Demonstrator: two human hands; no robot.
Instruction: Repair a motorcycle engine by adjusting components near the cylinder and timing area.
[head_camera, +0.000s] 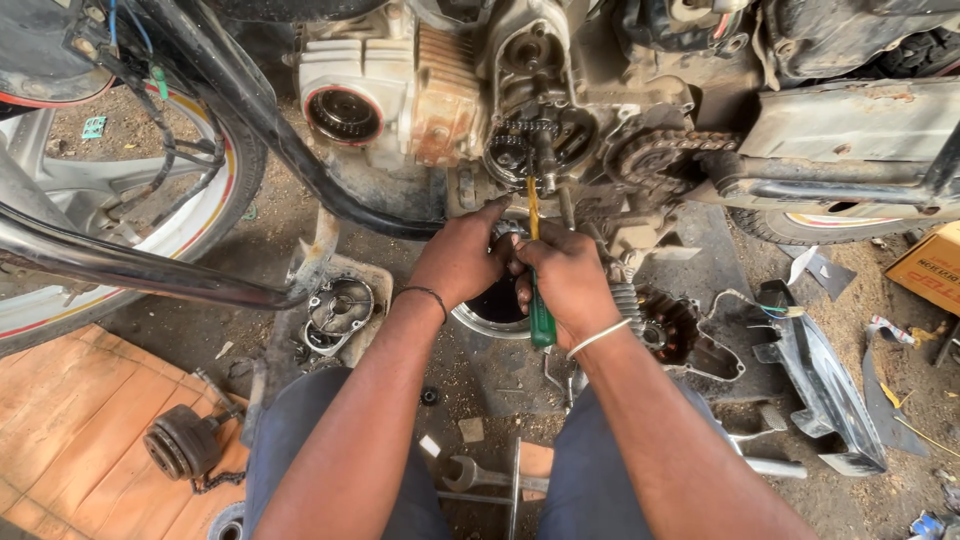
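Both forearms reach forward from the knees, wrists close together under the motorcycle engine (520, 110). Right hand (565, 285) has a closed grip round the green handle of a screwdriver (537, 262), shaft upright, tip at the small sprocket (512, 152) with its chain. Left hand (462, 255) sits just beside it, fingers curled toward the shaft; can't tell what its grip holds. A spanner (480, 474) lies on the ground between the knees, a loose engine cover (338, 312) to the left.
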